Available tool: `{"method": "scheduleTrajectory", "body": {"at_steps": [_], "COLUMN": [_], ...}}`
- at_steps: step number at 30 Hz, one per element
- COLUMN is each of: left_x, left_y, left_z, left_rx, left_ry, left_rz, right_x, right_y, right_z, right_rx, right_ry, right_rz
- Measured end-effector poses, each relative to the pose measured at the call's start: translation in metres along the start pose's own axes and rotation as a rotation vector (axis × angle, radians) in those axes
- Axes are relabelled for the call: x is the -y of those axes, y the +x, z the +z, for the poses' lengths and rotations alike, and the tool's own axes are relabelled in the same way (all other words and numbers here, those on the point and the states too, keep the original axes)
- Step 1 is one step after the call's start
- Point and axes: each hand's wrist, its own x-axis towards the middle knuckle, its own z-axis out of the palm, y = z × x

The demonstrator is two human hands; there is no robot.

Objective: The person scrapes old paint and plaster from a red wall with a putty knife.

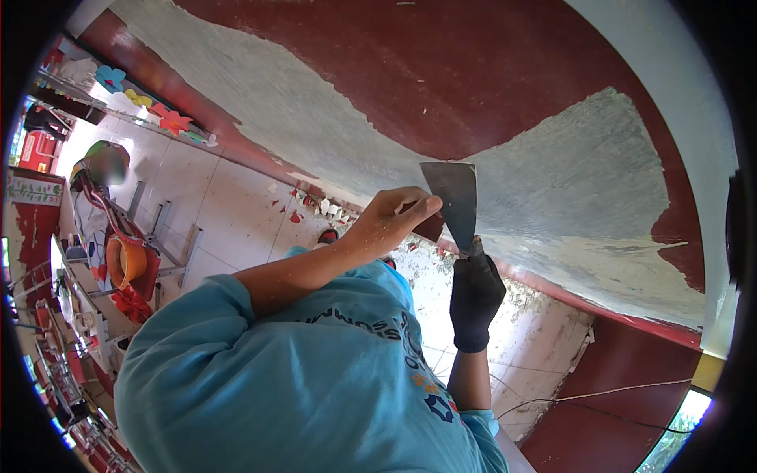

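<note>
In my right hand (476, 296), which wears a black glove, is a putty knife (459, 197). Its wide, dark metal blade points up against the wall, where grey bare surface meets dark red paint. My bare left hand (398, 214) is closed beside the blade, with the thumb tip at its left edge. A dark red piece (430, 229) shows just under those fingers; whether they hold it I cannot tell. The wall (473, 79) has red paint above and large scraped grey patches (568, 169) with ragged edges.
Paint flakes (327, 209) litter the tiled floor (236, 197) along the wall's foot. Chairs and an orange container (122, 262) stand at left, near a person (98, 169). Thin cables (591, 392) cross the lower right. Colourful flower cutouts (169, 118) lie along the wall at upper left.
</note>
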Motion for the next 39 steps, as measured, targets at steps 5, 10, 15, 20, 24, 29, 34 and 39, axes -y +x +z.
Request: {"method": "scheduleTrajectory", "body": {"at_steps": [5,10,15,20,24,29,34,39], "left_x": [0.004,-0.013,0.003,0.013,0.013,0.002,0.012,0.013], "left_y": [0.001,-0.006,-0.006,0.000,0.005,0.006,0.017,0.013], "left_z": [0.007,0.001,0.004,0.005,0.008,0.007,0.017,0.017], "left_rx": [0.038,-0.011,-0.021,-0.045,-0.015,-0.047,0.001,-0.006], "left_ry": [-0.219,-0.072,-0.152,-0.144,-0.081,-0.175,-0.216,-0.254], "left_rz": [-0.041,-0.040,-0.105,-0.034,0.038,0.008,-0.004,0.057], "right_x": [0.017,-0.003,0.006,0.002,-0.017,0.001,0.002,0.033], "right_y": [0.003,-0.003,0.003,0.000,-0.015,-0.010,-0.016,0.006], "right_z": [-0.002,0.005,0.008,0.014,0.016,0.019,-0.003,-0.018], "right_rx": [-0.045,-0.045,-0.049,-0.061,-0.084,-0.061,-0.032,-0.009], "right_ry": [-0.088,-0.023,0.026,0.086,0.156,0.146,0.034,-0.026], "right_rz": [-0.001,0.036,0.019,0.032,0.179,0.164,0.238,0.162]}}
